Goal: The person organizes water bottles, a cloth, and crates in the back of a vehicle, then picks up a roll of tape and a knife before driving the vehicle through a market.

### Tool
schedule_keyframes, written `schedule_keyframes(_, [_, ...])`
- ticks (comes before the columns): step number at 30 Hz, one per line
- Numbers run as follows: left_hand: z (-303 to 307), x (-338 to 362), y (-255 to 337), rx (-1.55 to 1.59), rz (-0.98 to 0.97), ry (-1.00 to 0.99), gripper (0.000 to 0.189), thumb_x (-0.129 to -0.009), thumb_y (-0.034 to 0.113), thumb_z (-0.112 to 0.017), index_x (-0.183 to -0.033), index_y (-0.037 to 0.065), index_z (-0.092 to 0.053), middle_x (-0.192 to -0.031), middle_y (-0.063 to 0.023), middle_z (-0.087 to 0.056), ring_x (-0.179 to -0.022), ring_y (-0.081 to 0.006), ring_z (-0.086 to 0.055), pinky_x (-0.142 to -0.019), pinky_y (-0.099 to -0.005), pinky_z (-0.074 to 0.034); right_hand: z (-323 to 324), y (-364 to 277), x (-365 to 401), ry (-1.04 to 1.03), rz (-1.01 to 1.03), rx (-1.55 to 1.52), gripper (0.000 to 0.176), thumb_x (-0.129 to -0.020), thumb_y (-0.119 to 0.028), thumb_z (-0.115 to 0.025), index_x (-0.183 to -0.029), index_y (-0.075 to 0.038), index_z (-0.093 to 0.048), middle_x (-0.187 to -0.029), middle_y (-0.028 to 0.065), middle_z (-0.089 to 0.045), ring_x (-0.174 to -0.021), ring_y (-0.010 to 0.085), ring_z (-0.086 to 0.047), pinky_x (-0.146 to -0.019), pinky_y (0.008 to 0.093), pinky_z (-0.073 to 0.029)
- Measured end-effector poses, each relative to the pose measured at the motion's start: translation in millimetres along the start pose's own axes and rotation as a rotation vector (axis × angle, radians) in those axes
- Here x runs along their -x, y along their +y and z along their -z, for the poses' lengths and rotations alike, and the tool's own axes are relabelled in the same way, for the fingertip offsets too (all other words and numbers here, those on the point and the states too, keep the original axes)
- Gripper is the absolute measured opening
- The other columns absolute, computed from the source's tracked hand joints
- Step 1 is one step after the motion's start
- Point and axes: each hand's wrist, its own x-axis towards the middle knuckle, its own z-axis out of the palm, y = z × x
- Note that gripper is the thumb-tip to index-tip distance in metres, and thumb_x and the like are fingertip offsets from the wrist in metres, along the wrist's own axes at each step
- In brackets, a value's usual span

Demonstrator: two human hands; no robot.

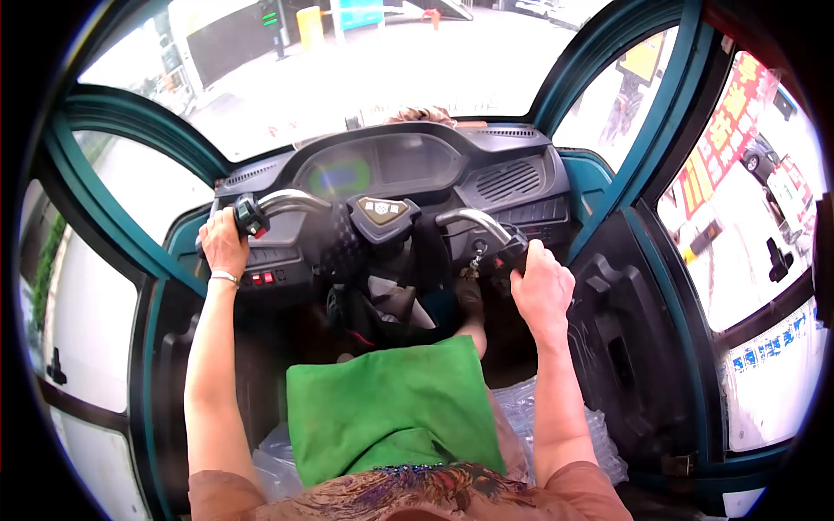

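Observation:
My left hand [223, 243] is wrapped round the left grip of a handlebar [294, 201], beside a black switch block [250, 214] with a red button. On the other side my right hand [543, 289] is closed round the right grip, its fingers mostly hidden from above. Between the grips sits the bar's centre cover [382, 214] with a light badge. Behind it is the dashboard [417, 161] with a lit greenish display [345, 177]. Keys [476, 256] hang near the right grip. A green cloth [391, 404] lies over my lap.
Teal frame posts [643, 156] and a black door panel [612, 321] enclose the cab. Red switches [262, 278] sit below the dash at left. Clear plastic [599, 434] covers the seat. Outside are a yellow post [309, 28], a red banner [721, 130] and a parked car [759, 154].

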Motion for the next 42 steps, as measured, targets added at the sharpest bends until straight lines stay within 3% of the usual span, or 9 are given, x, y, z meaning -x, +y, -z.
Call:
schedule_keyframes(7, [-7, -5, -3, 0.01, -0.001, 0.062, 0.03, -0.072, 0.005, -0.064, -0.099, 0.01, -0.053, -0.092, -0.0102, -0.057, -0.095, -0.03, -0.056, -0.084, -0.0414, -0.039, -3, -4, 5, 0.007, -0.026, -0.021, 0.029, -0.074, -0.015, -0.072, -0.092, -0.003, -0.052, -0.085, 0.0171, -0.065, -0.079, 0.0382, -0.065, -0.07, 0.0465, -0.051])
schedule_keyframes(13, [5, 5, 3, -0.027, 0.02, -0.01, 0.023, -0.076, 0.005, -0.058, -0.099, 0.009, -0.053, -0.091, -0.0105, -0.056, -0.093, -0.0296, -0.055, -0.082, -0.0413, -0.039, 0, -4, -11, -0.019, -0.082, 0.033, 0.029, -0.075, -0.016, -0.071, -0.094, -0.005, -0.053, -0.087, 0.0172, -0.065, -0.083, 0.0388, -0.065, -0.072, 0.0487, -0.05])
schedule_keyframes(22, [-8, -8, -5, 0.05, -0.012, 0.126, 0.027, -0.068, 0.004, -0.064, -0.092, 0.012, -0.053, -0.084, -0.007, -0.054, -0.087, -0.0269, -0.054, -0.08, -0.0388, -0.038, -2, -17, 9, 0.0, -0.096, 0.024, 0.028, -0.076, -0.013, -0.069, -0.095, -0.005, -0.051, -0.09, 0.0169, -0.065, -0.082, 0.04, -0.064, -0.072, 0.0489, -0.05])
schedule_keyframes(26, [1, -2, 1, 0.012, 0.032, 0.026, 0.03, -0.068, 0.006, -0.066, -0.094, 0.012, -0.053, -0.087, -0.0069, -0.056, -0.087, -0.0257, -0.055, -0.08, -0.0383, -0.039, -4, -12, -6, -0.005, -0.085, 0.09, 0.028, -0.077, -0.015, -0.067, -0.097, -0.004, -0.051, -0.088, 0.0192, -0.066, -0.087, 0.0406, -0.063, -0.074, 0.0499, -0.049])
schedule_keyframes(30, [4, 6, 3, 0.064, 0.011, 0.089, 0.028, -0.07, 0.006, -0.065, -0.095, 0.011, -0.054, -0.088, -0.0083, -0.057, -0.088, -0.0272, -0.056, -0.081, -0.039, -0.04, -1, -10, -17, 0.006, -0.091, 0.119, 0.023, -0.078, -0.02, -0.066, -0.093, -0.006, -0.055, -0.082, 0.0187, -0.067, -0.083, 0.041, -0.064, -0.071, 0.0512, -0.049])
schedule_keyframes(33, [-19, -16, -15, 0.101, 0.014, -0.055, 0.028, -0.073, 0.004, -0.061, -0.1, 0.009, -0.056, -0.094, -0.0109, -0.061, -0.095, -0.0293, -0.058, -0.086, -0.0416, -0.041, 1, -17, 5, -0.044, -0.09, 0.126, 0.029, -0.077, -0.023, -0.068, -0.095, -0.005, -0.053, -0.085, 0.0192, -0.067, -0.083, 0.0397, -0.066, -0.072, 0.0506, -0.051])
schedule_keyframes(38, [-11, 5, -4, 0.026, 0.094, 0.038, 0.043, -0.074, 0.015, -0.068, -0.114, 0.008, -0.054, -0.104, -0.0111, -0.061, -0.105, -0.0302, -0.056, -0.09, -0.0408, -0.041, -2, -3, -3, 0.062, -0.002, 0.101, 0.03, -0.073, -0.018, -0.071, -0.093, -0.005, -0.053, -0.084, 0.017, -0.064, -0.082, 0.0367, -0.065, -0.072, 0.0471, -0.049])
schedule_keyframes(41, [22, 36, -6, -0.016, 0.074, -0.184, 0.033, -0.073, 0.012, -0.067, -0.101, 0.007, -0.051, -0.092, -0.0119, -0.058, -0.091, -0.0307, -0.058, -0.081, -0.042, -0.042, 0, 0, -42, 0.156, 0.082, 0.093, 0.027, -0.07, -0.016, -0.072, -0.088, -0.005, -0.055, -0.083, 0.0151, -0.065, -0.081, 0.0358, -0.065, -0.07, 0.0458, -0.048])
schedule_keyframes(42, [27, 44, -9, 0.008, 0.027, -0.173, 0.031, -0.072, 0.011, -0.067, -0.098, 0.007, -0.05, -0.089, -0.0116, -0.057, -0.088, -0.0304, -0.057, -0.079, -0.0425, -0.042, -6, 5, -46, 0.128, 0.066, 0.076, 0.025, -0.072, -0.017, -0.072, -0.086, -0.005, -0.056, -0.081, 0.0146, -0.066, -0.079, 0.0346, -0.065, -0.07, 0.0445, -0.048])
